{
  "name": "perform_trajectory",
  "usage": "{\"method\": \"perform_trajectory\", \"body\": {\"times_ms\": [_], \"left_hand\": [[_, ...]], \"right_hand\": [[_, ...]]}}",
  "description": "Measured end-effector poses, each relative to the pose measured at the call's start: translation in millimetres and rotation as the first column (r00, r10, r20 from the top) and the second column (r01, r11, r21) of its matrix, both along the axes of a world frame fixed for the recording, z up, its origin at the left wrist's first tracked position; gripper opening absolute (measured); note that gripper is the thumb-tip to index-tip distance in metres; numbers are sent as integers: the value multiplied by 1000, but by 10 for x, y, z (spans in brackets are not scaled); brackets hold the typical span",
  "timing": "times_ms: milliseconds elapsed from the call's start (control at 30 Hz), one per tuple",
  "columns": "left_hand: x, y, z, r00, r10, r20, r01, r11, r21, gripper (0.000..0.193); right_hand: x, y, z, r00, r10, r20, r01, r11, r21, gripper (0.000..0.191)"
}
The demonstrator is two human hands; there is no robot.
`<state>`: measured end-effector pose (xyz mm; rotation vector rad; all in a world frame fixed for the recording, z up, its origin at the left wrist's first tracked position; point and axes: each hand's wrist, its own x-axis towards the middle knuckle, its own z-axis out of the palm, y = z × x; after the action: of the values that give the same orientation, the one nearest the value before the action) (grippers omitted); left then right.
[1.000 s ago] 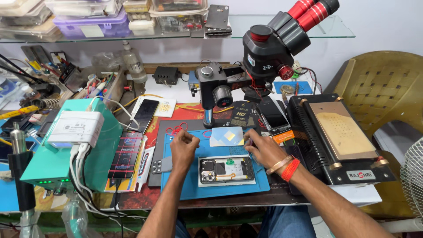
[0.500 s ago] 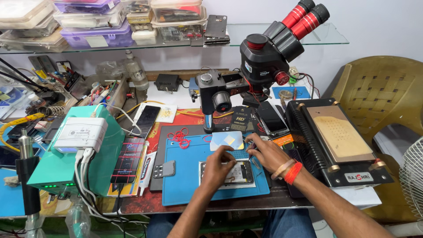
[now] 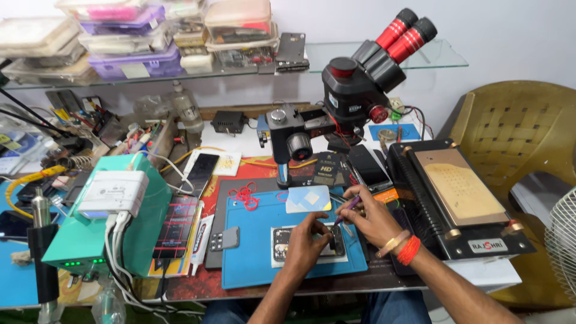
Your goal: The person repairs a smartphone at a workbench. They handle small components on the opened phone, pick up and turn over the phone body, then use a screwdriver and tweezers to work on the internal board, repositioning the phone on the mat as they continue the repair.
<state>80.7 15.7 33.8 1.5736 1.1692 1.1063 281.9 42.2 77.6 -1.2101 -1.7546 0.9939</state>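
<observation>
Opened phone point(image 3: 309, 243) lies flat on the blue work mat point(image 3: 252, 252), near the front edge of the desk point(image 3: 198, 282), back cover off and internals exposed. It sits just in front of the microscope stand, not under the lens.

Left hand point(image 3: 309, 240) rests on the phone, fingers curled over its middle and pressing it to the mat; the grip looks like a steadying hold, not a lift. Right hand point(image 3: 366, 219) is pinched shut on a thin purple-handled tool point(image 3: 347, 207), tip angled down toward the phone's right end. Whether the tip touches the board cannot be told; the left hand covers that spot. The two hands are close together, nearly touching over the device.

Judged progress: the phone is already open, so disassembly is past its first stage. Work inside the casing appears to be in hand. No removed parts or screws can be made out beside it at this size.

Around: a pale blue card point(image 3: 308, 198) lies just behind the phone on the mat, red rubber bands point(image 3: 244, 195) to its left, a small grey module point(image 3: 224, 239) at the mat's left edge. Black stereo microscope point(image 3: 360, 84) with red eyepieces stands behind. A black heating plate point(image 3: 459, 192) sits to the right, a green station point(image 3: 114, 222) to the left.
</observation>
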Motion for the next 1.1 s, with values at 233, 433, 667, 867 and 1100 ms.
{"method": "perform_trajectory", "body": {"times_ms": [233, 433, 667, 867, 1100], "left_hand": [[-4, -5, -21, 999, -16, 34, 16, 1000, -5, 38], [-6, -19, 9, 1000, -14, 26, 14, 1000, -8, 37], [-12, -47, 40, 1000, -20, -12, 20, 1000, 11, 36], [41, -51, 11, 999, -32, 41, 32, 999, 6, 37], [74, -45, -71, 998, -28, 59, 27, 999, 19, 38]], "right_hand": [[0, -7, -30, 1000, -11, 24, 11, 1000, -8, 35], [16, -11, -36, 1000, 17, -7, -17, 999, -34, 33], [53, -33, 39, 994, 104, 25, -104, 994, -17, 33], [52, -80, 144, 989, 13, 145, -13, 1000, -3, 33], [88, -113, 175, 989, 121, 79, -125, 991, 39, 34]]}}
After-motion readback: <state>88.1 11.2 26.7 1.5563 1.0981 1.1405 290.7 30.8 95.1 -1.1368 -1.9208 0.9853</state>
